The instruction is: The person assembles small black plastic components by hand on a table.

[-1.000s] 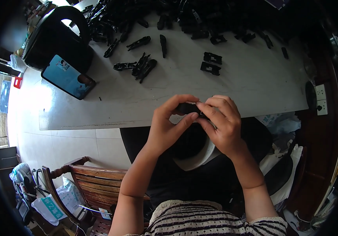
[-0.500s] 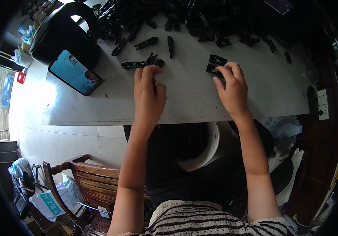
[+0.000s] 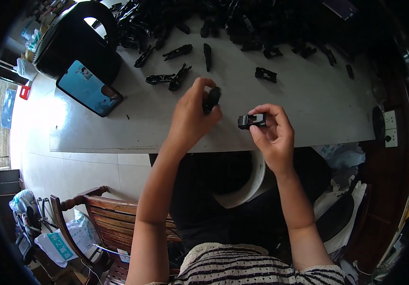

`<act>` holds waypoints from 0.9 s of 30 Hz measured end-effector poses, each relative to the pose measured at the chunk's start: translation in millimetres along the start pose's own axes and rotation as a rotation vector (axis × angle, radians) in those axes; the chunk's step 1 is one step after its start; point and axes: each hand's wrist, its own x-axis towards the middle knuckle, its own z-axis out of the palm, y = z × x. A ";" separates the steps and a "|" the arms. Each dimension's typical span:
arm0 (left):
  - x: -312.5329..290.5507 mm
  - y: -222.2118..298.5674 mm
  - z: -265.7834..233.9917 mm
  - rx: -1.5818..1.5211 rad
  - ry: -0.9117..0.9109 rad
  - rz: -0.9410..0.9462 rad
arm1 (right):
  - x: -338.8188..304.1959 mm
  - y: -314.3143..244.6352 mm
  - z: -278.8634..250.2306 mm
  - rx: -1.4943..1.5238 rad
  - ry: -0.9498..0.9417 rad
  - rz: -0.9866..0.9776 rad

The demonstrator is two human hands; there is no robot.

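Note:
Between the thumb and fingers of my left hand (image 3: pixel 192 111) is a dark, elongated plastic part (image 3: pixel 212 99), raised over the table. My right hand (image 3: pixel 278 135) pinches a short black rectangular plastic piece (image 3: pixel 251 121) with an opening in its top, near the table's front edge. The two parts are apart, facing each other. A similar black rectangular piece (image 3: pixel 265 74) lies on the table beyond my right hand. Past my left hand rest two slim black plastic parts, one flat (image 3: pixel 160 79) and one slanting (image 3: pixel 180 78).
A large heap of black plastic parts (image 3: pixel 233 23) covers the table's far side. At the left, a phone (image 3: pixel 89 89) leans against a black kettle (image 3: pixel 78 42). Below the table edge stands a white bucket (image 3: pixel 259 178). A wooden chair (image 3: pixel 111 213) is at lower left.
My right hand has picked up one of two rectangular pieces and brought it nearer and left. My left hand has moved right, away from the slim parts, carrying a dark part.

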 end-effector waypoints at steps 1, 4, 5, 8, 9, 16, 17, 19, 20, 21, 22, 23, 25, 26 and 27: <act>-3.4 2.2 1.1 0.002 -0.001 -0.001 | -2.8 -1.7 2.4 0.047 -0.002 -0.006; -13.0 15.1 6.8 -0.505 -0.050 -0.156 | -7.8 0.1 10.0 -0.052 0.056 -0.169; -15.8 23.0 6.8 -0.617 -0.059 -0.240 | -9.0 -0.4 11.2 -0.077 0.064 -0.181; -22.3 29.9 15.8 -0.840 -0.062 -0.342 | -11.4 4.2 9.9 -0.221 0.106 -0.234; -25.0 34.4 17.3 -0.848 -0.054 -0.373 | -11.9 5.8 9.5 -0.220 0.105 -0.235; -44.3 40.5 15.9 -0.900 0.028 -0.303 | -18.3 -2.5 2.3 -0.090 0.057 0.058; -48.5 41.2 16.0 -0.904 0.009 -0.305 | -22.1 1.1 -1.9 0.114 -0.011 0.233; -59.9 37.2 12.9 -0.937 -0.048 -0.362 | -30.3 -1.6 1.5 0.094 -0.023 0.240; -66.4 35.0 11.3 -0.935 -0.047 -0.363 | -34.1 -2.5 2.9 0.073 -0.034 0.248; -72.9 33.0 10.3 -0.918 -0.047 -0.381 | -36.1 1.0 0.0 -0.031 -0.105 0.230; -80.0 30.5 8.6 -0.900 -0.047 -0.399 | -36.3 1.4 -4.3 -0.029 -0.107 0.229; -88.2 26.4 4.4 -0.884 -0.088 -0.452 | -35.2 -1.0 -7.5 -0.169 -0.223 0.141; -89.9 18.6 -5.4 -0.657 -0.168 -0.243 | -30.2 -7.7 -14.8 -0.297 -0.317 0.088; -89.7 15.2 -10.1 -0.426 -0.245 -0.036 | -19.7 -10.3 -21.1 -0.425 -0.245 -0.002; -86.9 13.4 -15.7 -0.421 -0.241 -0.038 | -6.6 -12.3 -27.9 -0.547 -0.172 -0.094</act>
